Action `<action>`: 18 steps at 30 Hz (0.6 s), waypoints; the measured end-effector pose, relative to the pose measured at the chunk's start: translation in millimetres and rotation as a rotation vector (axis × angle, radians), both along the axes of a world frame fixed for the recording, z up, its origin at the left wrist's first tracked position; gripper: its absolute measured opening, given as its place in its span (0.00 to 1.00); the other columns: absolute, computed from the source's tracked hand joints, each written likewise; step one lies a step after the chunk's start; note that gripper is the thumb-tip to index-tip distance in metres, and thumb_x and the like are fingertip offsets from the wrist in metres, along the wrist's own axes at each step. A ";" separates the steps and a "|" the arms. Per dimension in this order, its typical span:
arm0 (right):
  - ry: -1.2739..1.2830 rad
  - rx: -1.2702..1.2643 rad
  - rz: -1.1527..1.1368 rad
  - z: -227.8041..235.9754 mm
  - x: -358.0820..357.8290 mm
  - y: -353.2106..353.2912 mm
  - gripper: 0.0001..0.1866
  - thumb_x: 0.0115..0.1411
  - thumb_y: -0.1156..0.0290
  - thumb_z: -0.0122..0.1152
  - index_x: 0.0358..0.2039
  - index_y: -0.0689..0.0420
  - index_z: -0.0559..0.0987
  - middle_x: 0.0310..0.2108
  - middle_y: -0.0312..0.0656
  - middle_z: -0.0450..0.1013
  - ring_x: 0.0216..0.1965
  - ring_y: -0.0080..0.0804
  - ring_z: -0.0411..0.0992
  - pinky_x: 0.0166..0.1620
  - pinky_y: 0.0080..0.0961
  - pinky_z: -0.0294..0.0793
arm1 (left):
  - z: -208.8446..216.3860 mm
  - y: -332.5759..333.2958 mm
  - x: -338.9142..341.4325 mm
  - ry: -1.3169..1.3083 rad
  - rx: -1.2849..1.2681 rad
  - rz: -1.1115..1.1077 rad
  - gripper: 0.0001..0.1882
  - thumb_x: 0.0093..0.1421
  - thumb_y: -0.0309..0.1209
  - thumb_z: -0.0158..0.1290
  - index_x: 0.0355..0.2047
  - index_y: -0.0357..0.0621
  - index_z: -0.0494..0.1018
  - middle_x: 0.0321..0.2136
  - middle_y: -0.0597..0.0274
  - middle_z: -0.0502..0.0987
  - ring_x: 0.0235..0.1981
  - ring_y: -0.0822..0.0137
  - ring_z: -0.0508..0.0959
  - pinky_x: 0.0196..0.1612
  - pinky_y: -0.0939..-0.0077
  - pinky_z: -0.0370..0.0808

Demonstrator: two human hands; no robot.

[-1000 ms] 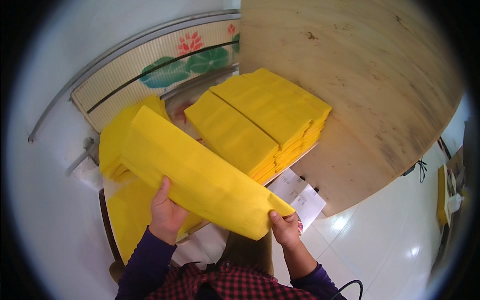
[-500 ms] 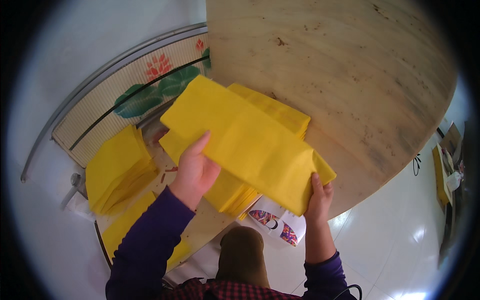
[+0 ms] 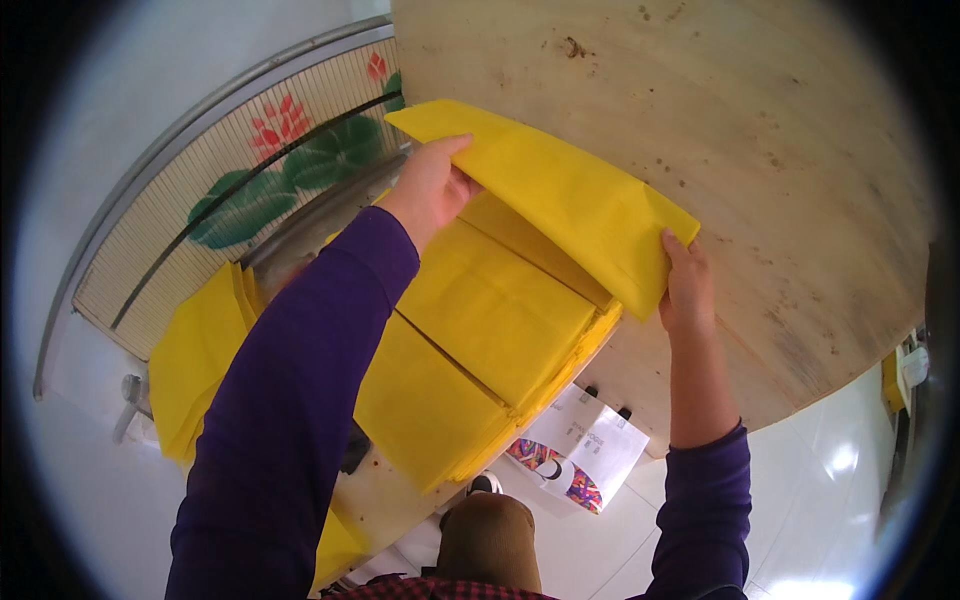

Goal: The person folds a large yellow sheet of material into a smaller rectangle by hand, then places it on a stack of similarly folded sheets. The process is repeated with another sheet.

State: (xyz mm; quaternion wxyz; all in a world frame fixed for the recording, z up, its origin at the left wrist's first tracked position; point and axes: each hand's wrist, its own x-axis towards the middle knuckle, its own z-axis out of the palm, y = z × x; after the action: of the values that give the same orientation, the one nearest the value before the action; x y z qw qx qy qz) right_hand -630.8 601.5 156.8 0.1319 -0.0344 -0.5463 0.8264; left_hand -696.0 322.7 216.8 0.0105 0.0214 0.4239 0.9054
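A flat folded yellow sheet (image 3: 560,195), soft like cloth or thick paper, spans my two hands at a tilt. The left hand (image 3: 432,188) is closed on its lower left edge, thumb on top. At the right end, my right hand (image 3: 688,285) pinches the corner with the thumb on the face. Below the sheet lie neat stacks of the same yellow pieces: one stack (image 3: 490,300) partly under the held sheet, another stack (image 3: 425,405) nearer me. The held sheet's far edge rests over or just above the wooden board; I cannot tell which.
More yellow pieces (image 3: 195,350) lean at the left, partly behind my left sleeve. A large stained wooden board (image 3: 760,200) fills the far right. Beyond the stacks stands a ribbed panel (image 3: 245,210) with painted lotus flowers. A white printed box (image 3: 580,445) is below the table edge.
Both hands have carried the yellow sheet away from me and to the right, uncovering the stacks beneath. My left arm now reaches farther across the table.
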 end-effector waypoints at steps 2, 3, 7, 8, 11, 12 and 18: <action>0.003 0.054 0.024 -2.5 -10.3 -0.7 0.15 0.66 0.71 0.48 0.51 0.64 0.70 0.44 0.43 0.74 0.42 0.29 0.74 0.41 0.24 0.75 | -7.4 -4.8 -14.1 -0.018 -0.027 0.010 0.15 0.65 0.27 0.46 0.51 0.40 0.65 0.50 0.55 0.72 0.51 0.57 0.73 0.53 0.58 0.73; 0.012 0.080 0.048 -3.7 -14.0 -1.3 0.15 0.66 0.71 0.48 0.51 0.64 0.70 0.44 0.42 0.74 0.41 0.28 0.74 0.39 0.24 0.75 | -11.5 -7.0 -19.5 -0.022 -0.061 0.025 0.15 0.65 0.28 0.46 0.52 0.39 0.64 0.50 0.54 0.72 0.51 0.57 0.73 0.53 0.58 0.72; -0.102 0.287 0.126 -5.5 -22.2 -0.5 0.15 0.64 0.69 0.51 0.49 0.63 0.71 0.39 0.40 0.75 0.33 0.25 0.74 0.30 0.22 0.72 | -28.4 -15.1 -36.0 -0.082 -0.156 0.052 0.16 0.66 0.28 0.45 0.53 0.37 0.64 0.52 0.52 0.71 0.52 0.57 0.72 0.55 0.59 0.71; -0.119 0.364 0.107 -5.6 -23.9 -1.3 0.15 0.64 0.68 0.52 0.48 0.63 0.72 0.37 0.40 0.75 0.31 0.25 0.73 0.28 0.22 0.71 | -32.4 -17.1 -39.3 -0.096 -0.174 0.046 0.16 0.66 0.28 0.46 0.53 0.38 0.64 0.52 0.52 0.71 0.52 0.57 0.72 0.55 0.59 0.71; -0.142 0.545 0.081 -6.6 -25.7 -2.2 0.16 0.62 0.65 0.55 0.45 0.63 0.73 0.32 0.40 0.75 0.26 0.24 0.71 0.25 0.23 0.69 | -44.2 -22.6 -46.3 -0.125 -0.207 0.061 0.15 0.64 0.27 0.47 0.51 0.39 0.65 0.50 0.53 0.72 0.49 0.56 0.74 0.52 0.54 0.74; -0.154 0.579 0.077 -7.2 -25.6 -2.2 0.16 0.62 0.65 0.55 0.44 0.63 0.73 0.31 0.40 0.75 0.25 0.24 0.71 0.24 0.22 0.69 | -48.0 -23.4 -48.1 -0.154 -0.197 0.064 0.15 0.64 0.27 0.47 0.50 0.38 0.65 0.49 0.52 0.72 0.49 0.55 0.74 0.52 0.54 0.74; -0.180 0.629 0.092 -15.1 -25.3 -0.3 0.15 0.61 0.65 0.56 0.43 0.63 0.73 0.27 0.40 0.74 0.21 0.23 0.69 0.22 0.21 0.68 | -63.7 -31.3 -55.9 -0.217 -0.169 0.069 0.14 0.63 0.22 0.47 0.49 0.33 0.65 0.49 0.48 0.71 0.49 0.53 0.74 0.54 0.54 0.73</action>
State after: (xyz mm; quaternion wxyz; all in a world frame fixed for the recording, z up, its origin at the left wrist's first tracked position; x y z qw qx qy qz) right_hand -656.1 601.2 141.7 0.0498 -0.0401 -0.7852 0.6160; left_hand -751.9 291.4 153.1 0.0271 -0.0923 0.4955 0.8632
